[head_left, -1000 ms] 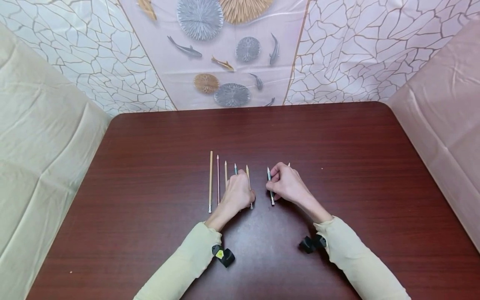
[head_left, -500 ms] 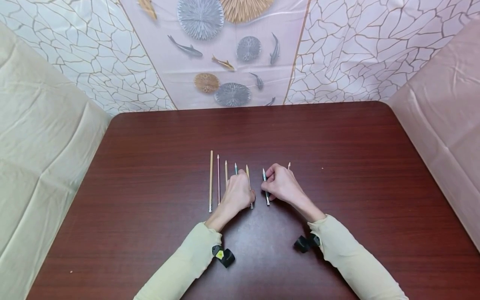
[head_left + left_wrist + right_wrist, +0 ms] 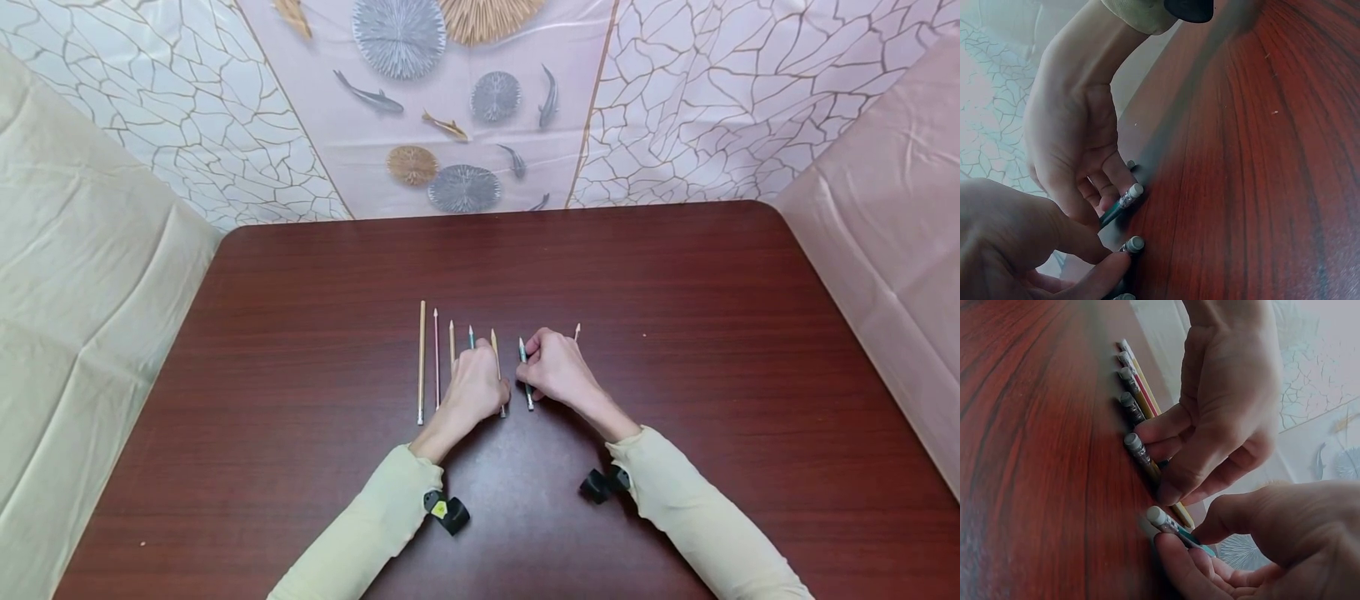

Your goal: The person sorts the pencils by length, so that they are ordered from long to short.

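Fingers of my left hand (image 3: 474,379) pinch a yellow pencil (image 3: 496,350) lying on the table. My right hand (image 3: 562,367) pinches a teal-green pencil (image 3: 522,354) just to the right of it, roughly parallel, with a narrow gap between the two. In the right wrist view the white eraser (image 3: 1157,515) of the green pencil shows between thumb and fingers. A blue pencil (image 3: 471,333) is mostly hidden under the left hand. Past the right hand the pale tip of another pencil (image 3: 577,330) sticks out, its body covered.
Left of the hands lie a long gold pencil (image 3: 422,358), a pink-red pencil (image 3: 437,358) and a yellowish pencil (image 3: 452,337), side by side with erasers toward the person. The brown table (image 3: 300,333) ends at a patterned cloth (image 3: 465,108) behind.
My right hand has slid left with the green pencil, bringing it nearer the yellow one. The left hand has stayed in place.
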Available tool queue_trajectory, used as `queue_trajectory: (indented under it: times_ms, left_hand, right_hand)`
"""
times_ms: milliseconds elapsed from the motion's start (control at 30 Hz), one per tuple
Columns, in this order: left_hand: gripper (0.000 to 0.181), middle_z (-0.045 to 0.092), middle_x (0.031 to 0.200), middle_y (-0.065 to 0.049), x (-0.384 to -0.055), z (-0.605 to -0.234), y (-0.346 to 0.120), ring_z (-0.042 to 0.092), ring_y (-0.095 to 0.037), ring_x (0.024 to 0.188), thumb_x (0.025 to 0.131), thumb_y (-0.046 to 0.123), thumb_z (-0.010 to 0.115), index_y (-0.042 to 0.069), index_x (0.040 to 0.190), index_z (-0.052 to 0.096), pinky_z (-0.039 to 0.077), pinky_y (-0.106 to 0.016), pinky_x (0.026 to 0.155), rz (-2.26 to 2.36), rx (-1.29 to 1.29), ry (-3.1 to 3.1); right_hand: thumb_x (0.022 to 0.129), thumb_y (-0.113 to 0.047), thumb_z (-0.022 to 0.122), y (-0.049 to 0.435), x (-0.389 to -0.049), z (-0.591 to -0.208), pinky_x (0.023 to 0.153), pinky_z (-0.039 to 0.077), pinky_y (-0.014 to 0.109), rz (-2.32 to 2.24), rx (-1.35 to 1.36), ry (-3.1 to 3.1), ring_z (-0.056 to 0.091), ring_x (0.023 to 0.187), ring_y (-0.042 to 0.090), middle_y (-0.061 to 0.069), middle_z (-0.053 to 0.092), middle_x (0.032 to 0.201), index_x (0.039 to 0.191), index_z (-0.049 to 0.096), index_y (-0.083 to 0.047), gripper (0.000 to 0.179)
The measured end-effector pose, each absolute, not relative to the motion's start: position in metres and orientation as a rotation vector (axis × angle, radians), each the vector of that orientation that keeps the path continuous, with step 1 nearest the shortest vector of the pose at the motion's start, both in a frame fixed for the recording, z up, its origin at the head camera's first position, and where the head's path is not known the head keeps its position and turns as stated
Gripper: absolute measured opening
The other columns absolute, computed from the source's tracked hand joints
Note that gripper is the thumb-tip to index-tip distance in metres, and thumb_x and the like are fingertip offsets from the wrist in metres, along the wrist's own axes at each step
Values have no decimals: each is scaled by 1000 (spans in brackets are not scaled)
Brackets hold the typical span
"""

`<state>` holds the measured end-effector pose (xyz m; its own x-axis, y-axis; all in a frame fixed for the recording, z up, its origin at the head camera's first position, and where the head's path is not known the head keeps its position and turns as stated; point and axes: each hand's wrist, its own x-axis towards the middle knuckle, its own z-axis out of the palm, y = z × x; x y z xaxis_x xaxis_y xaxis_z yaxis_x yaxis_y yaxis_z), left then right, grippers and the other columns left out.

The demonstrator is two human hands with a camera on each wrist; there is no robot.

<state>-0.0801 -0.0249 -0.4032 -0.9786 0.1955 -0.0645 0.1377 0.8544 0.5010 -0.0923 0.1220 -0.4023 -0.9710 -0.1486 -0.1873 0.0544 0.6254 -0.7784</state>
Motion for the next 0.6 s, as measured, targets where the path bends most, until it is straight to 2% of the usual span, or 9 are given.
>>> queue_trajectory:
  times_ms: [233, 400, 600]
  left_hand:
    - [28, 56, 66, -7, -79, -402, -26, 66, -33, 71, 75, 3, 75, 1, 87, 50, 52, -43, 66, 806, 266, 2903]
    - [26, 51, 62, -5, -77, -403, -27, 65, -31, 67, 74, 1, 73, 2, 83, 49, 52, -43, 64, 824, 318, 2913]
    - [27, 53, 63, -7, -77, -404, -26, 66, -33, 67, 73, 1, 73, 1, 83, 49, 52, -45, 63, 825, 340, 2944]
  right_hand:
    - [75, -3, 65, 119, -92, -403, 57, 52, 26, -1185, -121, 2686, 63, 43, 13, 2, 70, 69, 94, 59, 2, 20]
    - [74, -2, 64, 118, -90, -404, 58, 53, 27, -1159, -111, 2699, 63, 43, 13, 1, 69, 68, 93, 60, 2, 20]
    - [74, -3, 65, 118, -90, -403, 58, 53, 28, -1143, -114, 2723, 61, 41, 11, 0, 68, 65, 93, 59, 2, 21]
